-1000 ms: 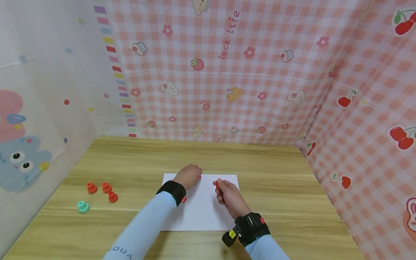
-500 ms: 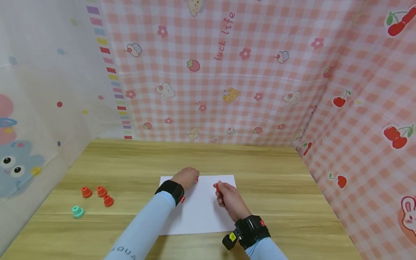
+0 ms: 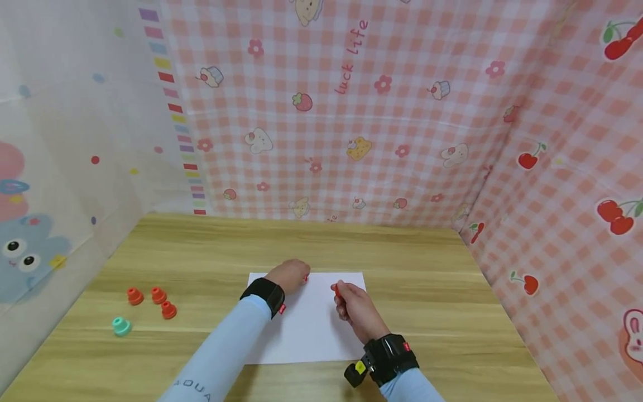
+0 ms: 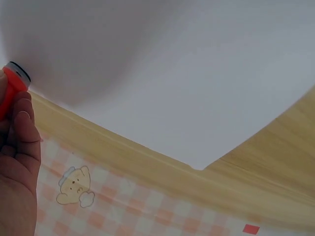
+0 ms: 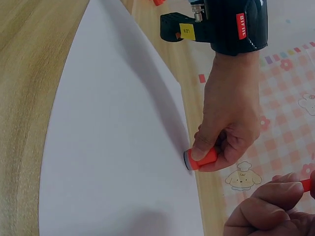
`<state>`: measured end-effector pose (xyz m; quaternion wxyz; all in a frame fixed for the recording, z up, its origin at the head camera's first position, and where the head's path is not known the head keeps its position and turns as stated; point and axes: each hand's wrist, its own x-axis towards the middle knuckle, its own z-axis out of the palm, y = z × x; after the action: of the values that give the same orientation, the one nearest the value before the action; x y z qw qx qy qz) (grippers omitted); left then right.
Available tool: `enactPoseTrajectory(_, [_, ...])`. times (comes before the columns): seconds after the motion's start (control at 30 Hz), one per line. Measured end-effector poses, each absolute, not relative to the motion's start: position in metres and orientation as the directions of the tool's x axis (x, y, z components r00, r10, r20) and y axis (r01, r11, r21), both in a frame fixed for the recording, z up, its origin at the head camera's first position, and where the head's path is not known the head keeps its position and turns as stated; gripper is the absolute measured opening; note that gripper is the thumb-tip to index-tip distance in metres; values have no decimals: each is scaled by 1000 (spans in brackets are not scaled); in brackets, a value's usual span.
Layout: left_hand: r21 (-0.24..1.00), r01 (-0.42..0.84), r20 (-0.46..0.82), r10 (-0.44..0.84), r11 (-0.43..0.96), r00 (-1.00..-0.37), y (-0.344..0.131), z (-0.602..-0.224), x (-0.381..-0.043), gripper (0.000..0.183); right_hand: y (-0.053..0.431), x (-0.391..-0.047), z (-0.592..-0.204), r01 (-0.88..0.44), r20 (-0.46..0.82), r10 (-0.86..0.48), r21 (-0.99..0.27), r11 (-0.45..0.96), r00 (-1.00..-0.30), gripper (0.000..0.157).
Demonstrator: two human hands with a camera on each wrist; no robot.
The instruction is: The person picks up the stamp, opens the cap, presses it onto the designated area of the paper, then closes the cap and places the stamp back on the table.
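Pink-checked backdrop (image 3: 311, 128), perhaps cloth

The first piece (image 5: 205, 158), in the left hand (image 3: 291, 275), has an orange-red body, a grey collar and a thin black rim. The second piece (image 5: 306, 185), in the right hand (image 3: 358, 309), shows red. Three loose pieces (image 3: 168, 310) are orange-red; the remaining piece (image 3: 121, 326) is teal (the single exception among them). The sheet (image 3: 311, 335) is plain white. The table (image 3: 412, 290) shows streaked yellow-brown wood grain. Sleeves (image 3: 221, 340) are pale blue, with dark lettering (image 3: 191, 387) on the left. Wristbands (image 3: 261, 292) are black with red tags (image 3: 282, 309). The back cloth (image 3: 321, 128) is pink-and-white check with pink flowers; the right cloth (image 3: 562, 223) adds red cherries to the check. The left cloth (image 3: 115, 111) is white with coloured dots.
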<state>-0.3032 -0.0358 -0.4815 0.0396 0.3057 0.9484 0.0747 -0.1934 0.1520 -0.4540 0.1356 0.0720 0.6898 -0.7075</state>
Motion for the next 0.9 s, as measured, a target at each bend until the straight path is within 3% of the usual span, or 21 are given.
enactPoseTrajectory(0.57, [116,561,-77,570,820,-818,-32,-471,-304,3,155,-190,-450,283,-280,-95,-959,-17,-955,41])
enactPoseTrajectory(0.9, [66,584,-19,586,809,-810,-30,-474,-296,5,159,-184,-452,297,-295,-86,-955,-15,-952,39])
